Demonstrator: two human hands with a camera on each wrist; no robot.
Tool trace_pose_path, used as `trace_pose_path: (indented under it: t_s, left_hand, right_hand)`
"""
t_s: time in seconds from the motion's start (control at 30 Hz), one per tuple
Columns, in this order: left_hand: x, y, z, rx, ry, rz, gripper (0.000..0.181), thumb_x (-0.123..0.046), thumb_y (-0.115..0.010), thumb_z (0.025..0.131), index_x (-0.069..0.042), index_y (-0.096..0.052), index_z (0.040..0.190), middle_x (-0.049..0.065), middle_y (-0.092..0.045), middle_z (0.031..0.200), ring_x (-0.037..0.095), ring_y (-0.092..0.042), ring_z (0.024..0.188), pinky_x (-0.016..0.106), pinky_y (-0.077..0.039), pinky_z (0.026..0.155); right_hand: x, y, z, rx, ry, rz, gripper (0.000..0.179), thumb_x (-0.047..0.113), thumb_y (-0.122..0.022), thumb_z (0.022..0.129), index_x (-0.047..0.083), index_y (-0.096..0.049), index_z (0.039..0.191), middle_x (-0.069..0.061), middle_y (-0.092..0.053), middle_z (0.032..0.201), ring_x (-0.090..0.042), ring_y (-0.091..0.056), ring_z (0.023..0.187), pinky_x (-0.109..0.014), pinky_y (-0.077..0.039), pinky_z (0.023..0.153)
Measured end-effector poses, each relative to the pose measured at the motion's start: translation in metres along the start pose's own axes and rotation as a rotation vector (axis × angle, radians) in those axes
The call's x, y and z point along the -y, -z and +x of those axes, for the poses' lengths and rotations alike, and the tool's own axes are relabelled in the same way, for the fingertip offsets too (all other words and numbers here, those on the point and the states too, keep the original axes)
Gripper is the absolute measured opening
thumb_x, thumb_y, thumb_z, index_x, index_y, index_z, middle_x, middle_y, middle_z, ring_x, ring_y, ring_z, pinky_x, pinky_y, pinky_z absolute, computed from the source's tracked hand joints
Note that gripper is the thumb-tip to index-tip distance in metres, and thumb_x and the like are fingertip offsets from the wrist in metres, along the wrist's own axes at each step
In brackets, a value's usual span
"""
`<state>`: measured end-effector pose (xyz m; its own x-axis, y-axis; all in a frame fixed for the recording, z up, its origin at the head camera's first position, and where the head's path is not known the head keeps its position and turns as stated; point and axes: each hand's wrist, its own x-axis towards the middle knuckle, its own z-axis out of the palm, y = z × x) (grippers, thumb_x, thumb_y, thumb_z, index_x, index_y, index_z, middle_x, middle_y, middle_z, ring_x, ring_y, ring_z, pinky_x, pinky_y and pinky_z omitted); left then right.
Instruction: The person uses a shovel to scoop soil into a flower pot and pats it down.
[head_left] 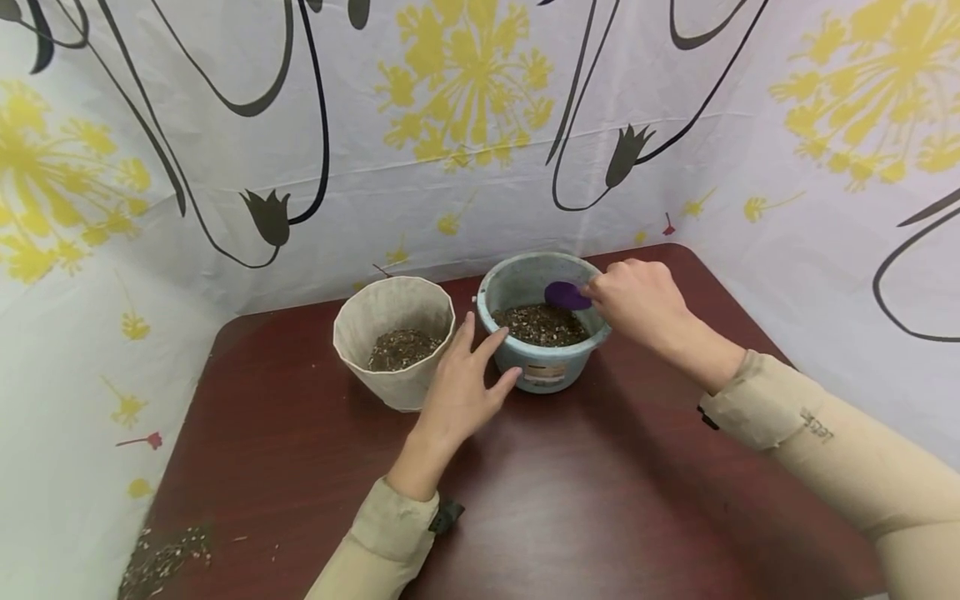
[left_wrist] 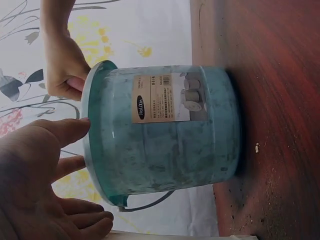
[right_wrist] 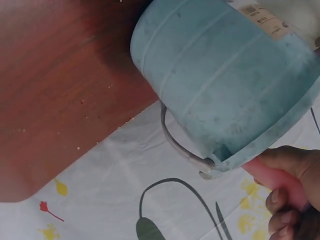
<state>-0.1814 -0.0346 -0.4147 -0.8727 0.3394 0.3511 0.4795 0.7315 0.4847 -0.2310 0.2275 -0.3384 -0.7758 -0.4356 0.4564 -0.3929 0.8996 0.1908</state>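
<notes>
Left hand, grip released, beside the blue bucket; right hand, grip clasped round a purple scoop

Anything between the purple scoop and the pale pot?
Yes. The scoop is in the blue bucket, whose pot-side rim stands between; the left hand also reaches toward the gap by the pale pot.

Pale-blue bucket, off-white pot, purple scoop, red-brown table, yellow-flowered white backdrop
</notes>
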Motion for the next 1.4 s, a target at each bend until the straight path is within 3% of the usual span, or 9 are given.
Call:
trace_pose_path:
  t_s: [0.23,0.43,0.67,0.8,1.07,1.13,1.27,1.33,1.4]
  left_hand:
    - [0.001,-0.005,0.006,0.007,0.023,-0.005,0.055,-0.042,-0.069,0.096,-0.021,-0.058,0.145,0.025,-0.028,0.161,0.037,-0.033,0.147,0.05,-0.037,0.114]
    - [-0.001,-0.014,0.016,-0.134,0.008,0.016,0.046,-0.043,-0.074,0.09,-0.016,-0.071,0.127,0.03,-0.045,0.15,0.039,-0.05,0.135,0.05,-0.05,0.102]
    - [-0.003,-0.015,0.02,-0.195,-0.001,0.027,0.048,-0.038,-0.079,0.083,-0.014,-0.072,0.124,0.032,-0.05,0.144,0.039,-0.054,0.131,0.049,-0.052,0.098]
    - [-0.003,-0.015,0.021,-0.182,-0.001,0.026,0.047,-0.038,-0.079,0.083,-0.014,-0.072,0.123,0.032,-0.049,0.144,0.04,-0.056,0.129,0.05,-0.053,0.097]
    - [-0.001,-0.013,0.022,-0.138,0.002,0.002,0.046,-0.037,-0.078,0.085,-0.013,-0.071,0.124,0.032,-0.046,0.146,0.042,-0.053,0.131,0.049,-0.052,0.099]
    - [-0.001,-0.012,0.021,-0.136,0.001,-0.002,0.046,-0.037,-0.078,0.085,-0.013,-0.072,0.124,0.033,-0.046,0.146,0.043,-0.053,0.131,0.05,-0.052,0.098]
    - [0.0,-0.011,0.021,-0.137,-0.003,-0.005,0.046,-0.038,-0.078,0.085,-0.012,-0.072,0.123,0.033,-0.046,0.146,0.043,-0.053,0.131,0.05,-0.052,0.098]
    - [0.0,-0.011,0.022,-0.138,-0.01,-0.004,0.047,-0.038,-0.078,0.085,-0.012,-0.072,0.123,0.033,-0.046,0.146,0.043,-0.053,0.13,0.05,-0.052,0.098]
    - [0.0,-0.012,0.022,-0.138,-0.016,-0.006,0.048,-0.038,-0.077,0.085,-0.011,-0.072,0.124,0.033,-0.046,0.146,0.043,-0.053,0.131,0.05,-0.052,0.098]
  right_hand:
    - [-0.001,-0.006,0.012,0.095,0.163,-0.083,0.048,0.011,-0.076,0.087,0.016,-0.047,0.051,-0.003,-0.043,0.048,-0.02,-0.044,0.041,-0.043,-0.042,0.036]
    - [-0.009,-0.005,0.018,0.196,0.254,-0.038,0.046,0.006,-0.07,0.09,0.017,-0.046,0.052,-0.002,-0.043,0.049,-0.017,-0.041,0.043,-0.043,-0.044,0.039]
    - [-0.016,0.003,0.021,0.381,0.125,0.158,0.042,0.026,-0.073,0.092,0.016,-0.052,0.057,0.0,-0.048,0.055,-0.019,-0.052,0.048,-0.044,-0.049,0.046]
    - [-0.022,0.001,0.023,0.457,0.037,0.264,0.046,0.028,-0.074,0.091,0.016,-0.05,0.054,0.005,-0.039,0.052,-0.013,-0.04,0.048,-0.034,-0.039,0.045]
    - [-0.03,-0.011,0.024,0.422,-0.046,0.41,0.049,0.03,-0.082,0.084,0.018,-0.051,0.048,0.012,-0.035,0.047,-0.009,-0.034,0.049,-0.031,-0.039,0.05]
    - [-0.031,-0.014,0.024,0.427,-0.061,0.45,0.044,0.027,-0.081,0.085,0.016,-0.059,0.049,0.014,-0.043,0.045,-0.008,-0.028,0.047,-0.028,-0.035,0.047]
    - [-0.027,-0.021,0.026,0.47,-0.101,0.565,0.016,0.02,-0.075,0.09,0.017,-0.083,0.077,0.011,-0.066,0.057,-0.005,-0.021,0.048,-0.024,-0.029,0.045]
    - [-0.024,-0.024,0.028,0.493,-0.131,0.608,0.012,0.018,-0.072,0.093,0.022,-0.084,0.093,0.008,-0.071,0.064,-0.005,-0.019,0.048,-0.023,-0.027,0.045]
    - [-0.023,-0.026,0.03,0.511,-0.142,0.625,0.014,0.019,-0.07,0.094,0.022,-0.084,0.097,0.003,-0.069,0.063,-0.005,-0.019,0.047,-0.024,-0.028,0.045]
